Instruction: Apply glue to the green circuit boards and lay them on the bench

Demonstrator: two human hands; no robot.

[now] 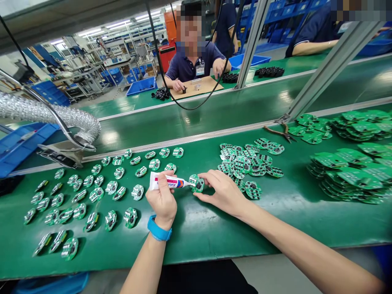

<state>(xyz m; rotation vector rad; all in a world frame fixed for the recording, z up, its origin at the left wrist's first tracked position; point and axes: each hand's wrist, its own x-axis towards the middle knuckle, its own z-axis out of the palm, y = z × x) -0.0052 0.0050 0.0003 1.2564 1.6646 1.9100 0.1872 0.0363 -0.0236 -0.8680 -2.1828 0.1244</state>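
My left hand point(163, 200), with a blue band at its wrist, is closed around a white glue tube point(154, 181) with red, blue and orange print. The tube lies almost level, its nozzle pointing right and meeting the left side of a small round green circuit board point(197, 183). That board is pinched by its right edge between the thumb and fingers of my right hand point(222, 192). Whether glue is coming out is too small to tell. To the left, several similar boards point(112, 187) stand or lie spaced apart on the green bench point(183, 241).
Loose boards point(241, 161) lie heaped beyond my right hand, with stacked green panels point(352, 171) farther right. Pliers point(281, 132) rest near the metal rail. A silver duct point(73, 116) hangs at left. Across the line, a person point(196, 65) works with small black parts.
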